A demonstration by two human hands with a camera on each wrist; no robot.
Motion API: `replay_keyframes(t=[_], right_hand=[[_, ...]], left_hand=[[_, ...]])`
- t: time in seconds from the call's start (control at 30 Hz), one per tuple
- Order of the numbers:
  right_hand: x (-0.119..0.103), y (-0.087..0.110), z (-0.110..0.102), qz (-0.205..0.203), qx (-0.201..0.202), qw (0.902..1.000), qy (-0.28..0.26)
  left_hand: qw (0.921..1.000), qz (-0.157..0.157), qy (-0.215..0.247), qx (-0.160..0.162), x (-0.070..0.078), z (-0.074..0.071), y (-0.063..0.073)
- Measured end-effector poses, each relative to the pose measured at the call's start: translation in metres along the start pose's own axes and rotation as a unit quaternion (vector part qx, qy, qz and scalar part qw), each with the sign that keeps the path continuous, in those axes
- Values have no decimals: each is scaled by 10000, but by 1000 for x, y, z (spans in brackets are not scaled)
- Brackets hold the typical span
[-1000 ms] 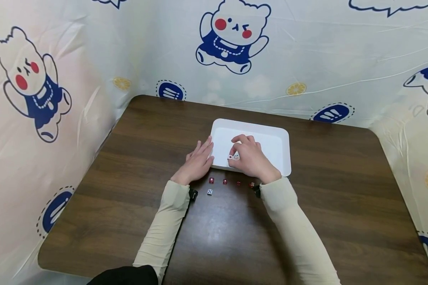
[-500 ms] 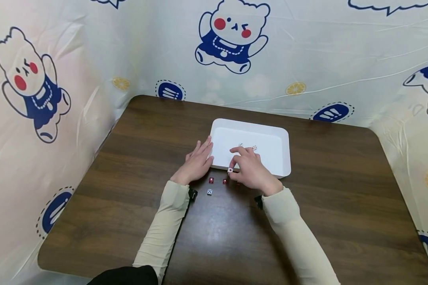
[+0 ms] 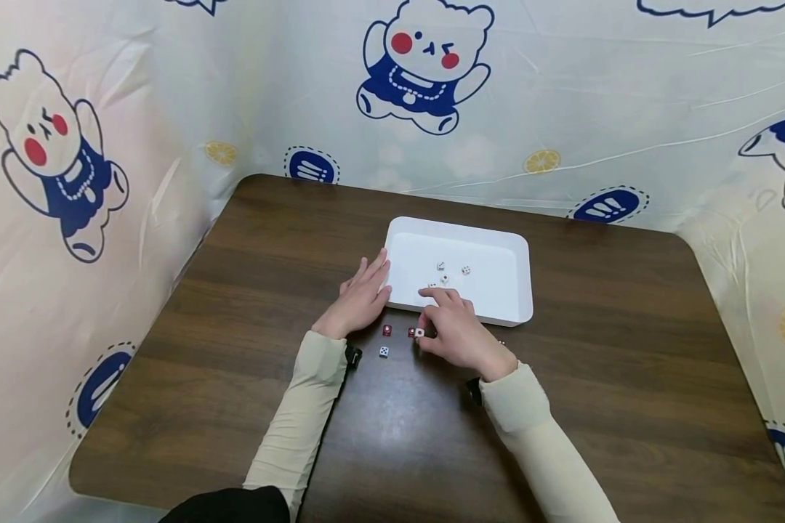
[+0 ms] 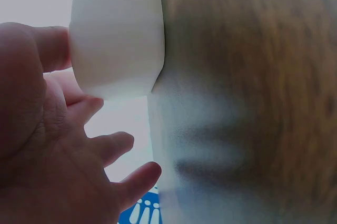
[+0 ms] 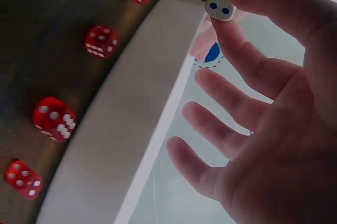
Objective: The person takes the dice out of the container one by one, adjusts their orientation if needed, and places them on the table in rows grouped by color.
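A white die with blue dots (image 5: 220,7) is pinched between the thumb and index finger of my right hand (image 3: 461,330). In the head view this die (image 3: 419,332) is beside a red die (image 3: 411,333) in front of the white tray (image 3: 497,283). The other right fingers are spread. My left hand (image 3: 358,298) rests against the tray's left end, fingers extended, touching its near corner (image 4: 118,61). Left of the pinched die sits another red die (image 3: 387,330), with a white die (image 3: 384,352) just below it. Several white dice (image 3: 466,270) lie inside the tray.
Several red dice (image 5: 54,119) stand in a row along the tray's near side, some hidden by the right hand in the head view. The brown wooden table (image 3: 628,378) is enclosed by a printed curtain (image 3: 562,87) at the back and sides.
My right hand has carried the pinched white die from over the tray toward me, down to the red row. White dice in the tray have come into view. The left hand has stayed still.
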State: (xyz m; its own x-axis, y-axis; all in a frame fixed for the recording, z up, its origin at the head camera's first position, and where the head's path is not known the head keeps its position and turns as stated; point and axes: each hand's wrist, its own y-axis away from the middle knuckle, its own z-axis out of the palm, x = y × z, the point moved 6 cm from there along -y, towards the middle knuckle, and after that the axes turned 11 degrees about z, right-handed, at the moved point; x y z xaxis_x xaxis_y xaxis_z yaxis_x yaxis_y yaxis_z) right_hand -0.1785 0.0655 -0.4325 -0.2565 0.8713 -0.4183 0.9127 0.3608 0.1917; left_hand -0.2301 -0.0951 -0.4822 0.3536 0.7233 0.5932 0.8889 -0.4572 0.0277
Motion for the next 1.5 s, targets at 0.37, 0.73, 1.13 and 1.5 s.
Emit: replay_keyframes(t=[0.37, 0.73, 1.13, 1.5], right_hand=[[3, 8, 12, -83, -26, 10000, -2], [-1, 11, 24, -192, 187, 9996, -6], [-1, 10, 33, -66, 250, 9990, 372], [-3, 10, 38, -10, 341, 9966, 752]], left_hand=[[10000, 18, 40, 27, 0, 0, 0], [10000, 4, 7, -4, 0, 0, 1], [10000, -16, -13, -36, 0, 0, 0], [10000, 4, -22, -24, 0, 1, 0]])
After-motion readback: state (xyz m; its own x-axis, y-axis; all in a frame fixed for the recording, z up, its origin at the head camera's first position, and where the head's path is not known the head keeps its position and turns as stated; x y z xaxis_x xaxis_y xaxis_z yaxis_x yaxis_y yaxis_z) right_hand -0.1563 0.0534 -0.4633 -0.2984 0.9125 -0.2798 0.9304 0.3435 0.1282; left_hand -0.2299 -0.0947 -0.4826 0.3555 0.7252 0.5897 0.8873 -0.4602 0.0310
